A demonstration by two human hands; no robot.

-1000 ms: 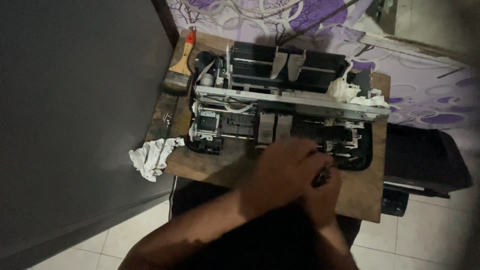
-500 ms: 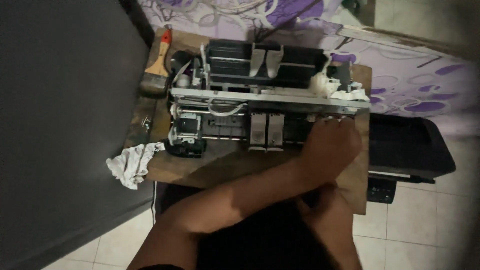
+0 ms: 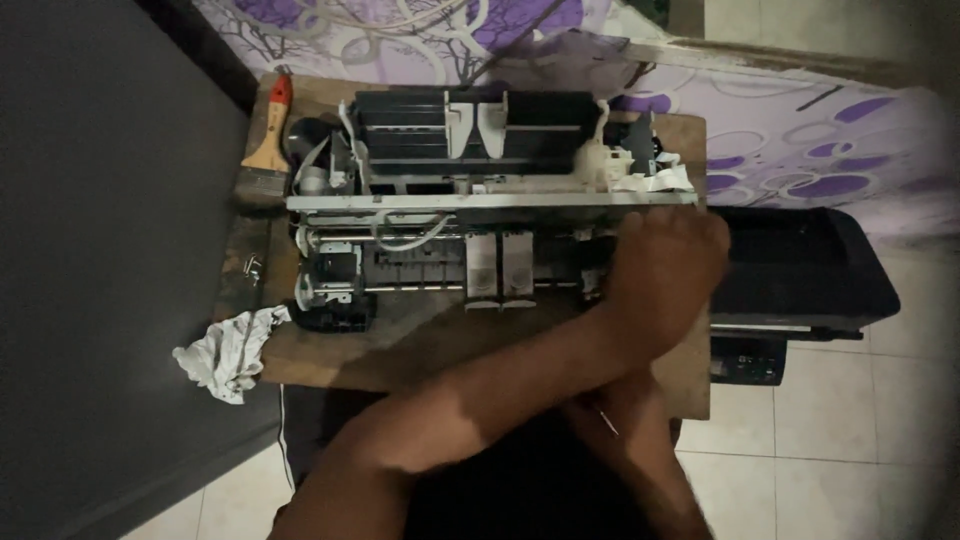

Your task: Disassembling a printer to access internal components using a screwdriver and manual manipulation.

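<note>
Left to right. Dark flat panel fills the left side. Crumpled white rag (image 3: 225, 350) hangs off the near-left corner of the wooden bench (image 3: 330, 355). Paintbrush (image 3: 268, 140) with red handle and pale wood ferrule end lies at the far-left corner; a couple of small screws (image 3: 250, 266) sit near the left edge.

Stripped printer mechanism (image 3: 470, 215) takes up most of the bench: black plastic paper tray with two white guides at the far side, bare metal rail across the middle, white rollers and loose white cabling below it, black carriage block at its near-left.

Change since a second ago: the left hand (image 3: 665, 270) has travelled from the near-middle of the chassis to its right end; it now rests on the mechanism just below the rail. Forearm crosses diagonally from the near-left. Fingers curl down onto the parts, but whether they clamp anything I cannot tell, motion blur. Work has shifted to the right-end assembly.

Right hand (image 3: 620, 410) sits low under the left forearm, off the near edge, mostly covered; a thin pale sliver shows by it, grip state cannot be told.

Further right: glossy black printer cover (image 3: 800, 265) on a purple-patterned sheet (image 3: 800, 140), pale floor tiles (image 3: 850, 430).
</note>
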